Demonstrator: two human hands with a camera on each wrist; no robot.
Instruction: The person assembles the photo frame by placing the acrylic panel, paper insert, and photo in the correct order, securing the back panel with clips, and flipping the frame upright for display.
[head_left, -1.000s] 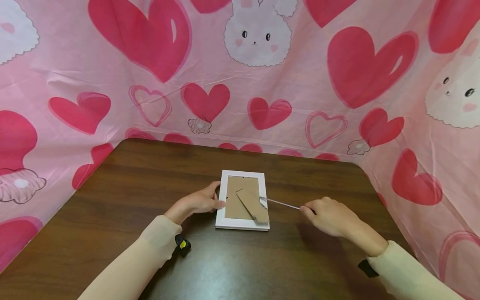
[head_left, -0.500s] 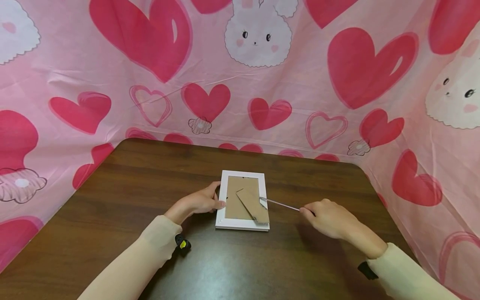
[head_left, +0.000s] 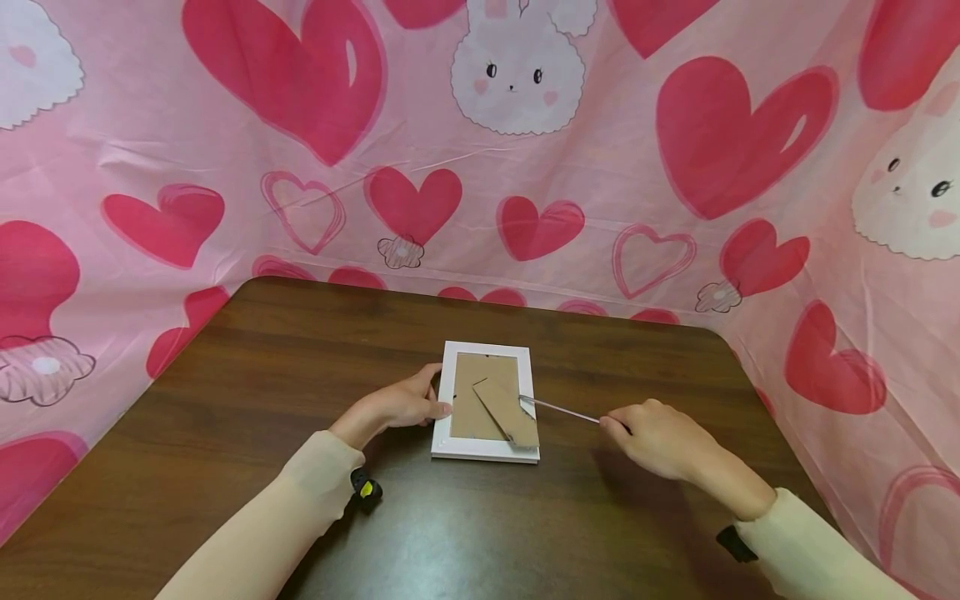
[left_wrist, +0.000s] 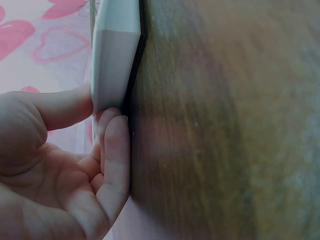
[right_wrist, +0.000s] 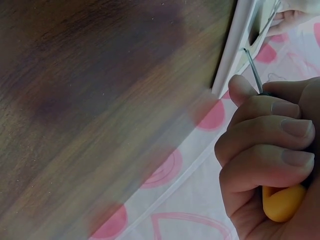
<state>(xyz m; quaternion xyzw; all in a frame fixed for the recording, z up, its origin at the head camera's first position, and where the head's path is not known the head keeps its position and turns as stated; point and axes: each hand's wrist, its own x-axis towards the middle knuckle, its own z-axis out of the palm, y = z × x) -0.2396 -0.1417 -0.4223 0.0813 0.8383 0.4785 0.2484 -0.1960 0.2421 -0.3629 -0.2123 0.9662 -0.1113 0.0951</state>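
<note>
A white picture frame [head_left: 486, 450] lies face down on the brown table, its cardboard backing [head_left: 468, 367] and slanted easel leg [head_left: 506, 408] facing up. My left hand [head_left: 401, 402] grips the frame's left edge. In the left wrist view the thumb [left_wrist: 70, 107] is on the upper side and the curled fingers [left_wrist: 116, 145] are against the side close to the table. My right hand [head_left: 660, 433] holds a screwdriver [head_left: 562, 408] with a thin metal shaft. Its yellow handle [right_wrist: 284, 202] shows below the curled fingers in the right wrist view. The shaft's tip is at the right inner edge of the frame.
The wooden table [head_left: 322, 333] reaches back to a pink curtain [head_left: 465, 183] printed with hearts and rabbits, which hangs behind and along both sides. Dark wrist straps show at the left cuff [head_left: 318, 475] and the right cuff.
The right hand dips very slightly, tilting the screwdriver a little. The left hand and the picture frame stay in place.
</note>
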